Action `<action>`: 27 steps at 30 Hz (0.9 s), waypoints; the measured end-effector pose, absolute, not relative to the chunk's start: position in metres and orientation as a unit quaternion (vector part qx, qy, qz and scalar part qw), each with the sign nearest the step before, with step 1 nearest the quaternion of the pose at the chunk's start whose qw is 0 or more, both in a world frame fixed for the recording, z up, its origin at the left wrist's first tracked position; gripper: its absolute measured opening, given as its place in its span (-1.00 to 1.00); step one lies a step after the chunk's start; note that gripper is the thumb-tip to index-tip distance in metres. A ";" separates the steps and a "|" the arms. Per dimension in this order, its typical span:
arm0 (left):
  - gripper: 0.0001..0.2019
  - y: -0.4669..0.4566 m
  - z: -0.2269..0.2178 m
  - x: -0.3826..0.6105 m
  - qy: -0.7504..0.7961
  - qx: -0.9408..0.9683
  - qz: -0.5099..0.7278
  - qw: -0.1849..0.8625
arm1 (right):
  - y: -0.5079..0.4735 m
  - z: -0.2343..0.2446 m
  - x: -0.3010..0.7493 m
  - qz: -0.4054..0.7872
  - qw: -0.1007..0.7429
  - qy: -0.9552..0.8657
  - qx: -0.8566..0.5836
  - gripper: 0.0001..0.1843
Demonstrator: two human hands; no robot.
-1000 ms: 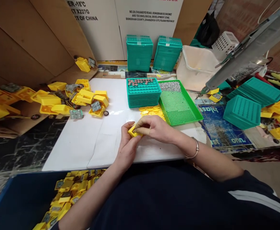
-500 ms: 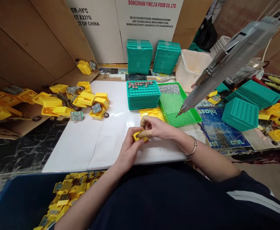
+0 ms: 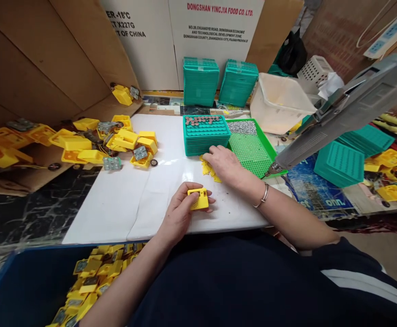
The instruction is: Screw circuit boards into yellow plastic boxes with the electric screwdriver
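Note:
My left hand is closed around a small yellow plastic housing, thumb across its face, which shows a rectangular opening and a group of small holes. To the upper right, my right hand is at the pile of small yellow plastic pieces. Its fingers are bent and close together, and whatever is between the fingertips is hidden. Just behind that hand stands a stack of teal trays with small copper-coloured round parts on top. Beside it lies a green perforated tray with a heap of small silvery screws.
A grey electric screwdriver hangs at the right, its tip over the green tray's near corner. Yellow housings with wires lie at the left. A blue bin of yellow housings stands below. A white tub is behind.
My right hand has left the yellow housing and moved up to the pile of yellow pieces. My left hand still holds the housing, now with more of its face showing.

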State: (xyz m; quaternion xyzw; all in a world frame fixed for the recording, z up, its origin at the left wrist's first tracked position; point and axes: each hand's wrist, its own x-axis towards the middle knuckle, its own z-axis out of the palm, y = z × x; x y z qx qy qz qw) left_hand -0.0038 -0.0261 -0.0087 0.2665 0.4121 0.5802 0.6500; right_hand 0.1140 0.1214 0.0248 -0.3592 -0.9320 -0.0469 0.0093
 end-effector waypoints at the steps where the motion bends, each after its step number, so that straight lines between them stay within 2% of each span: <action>1: -0.80 -0.025 -0.008 -0.003 0.414 0.260 0.585 0.648 | 0.123 0.026 0.113 -0.044 0.008 -0.935 -0.352 -0.78; 5: -0.81 -0.024 -0.004 -0.003 0.418 0.244 0.593 0.644 | 0.126 0.034 0.116 0.031 0.037 -0.931 -0.362 -0.78; 9: -0.82 -0.024 -0.005 -0.003 0.406 0.230 0.615 0.636 | 0.109 0.039 0.132 0.233 0.159 -0.905 -0.319 -0.85; 12: -0.82 -0.023 -0.005 -0.004 0.399 0.230 0.624 0.631 | 0.089 0.035 0.147 0.300 0.235 -0.891 -0.248 -0.89; 15: -0.82 -0.022 -0.004 -0.002 0.401 0.236 0.621 0.631 | 0.073 0.025 0.157 0.325 0.267 -0.868 -0.262 -0.90; 18: -0.83 -0.022 -0.002 -0.001 0.405 0.248 0.617 0.627 | 0.069 0.018 0.162 0.333 0.265 -0.874 -0.237 -0.90; 24: -0.85 -0.018 -0.002 -0.004 0.410 0.289 0.540 0.676 | 0.072 0.013 0.170 0.166 0.212 -0.957 -0.111 -0.74; 27: -0.85 -0.016 -0.004 -0.003 0.410 0.288 0.534 0.681 | 0.068 0.014 0.171 0.208 0.251 -0.929 -0.175 -0.77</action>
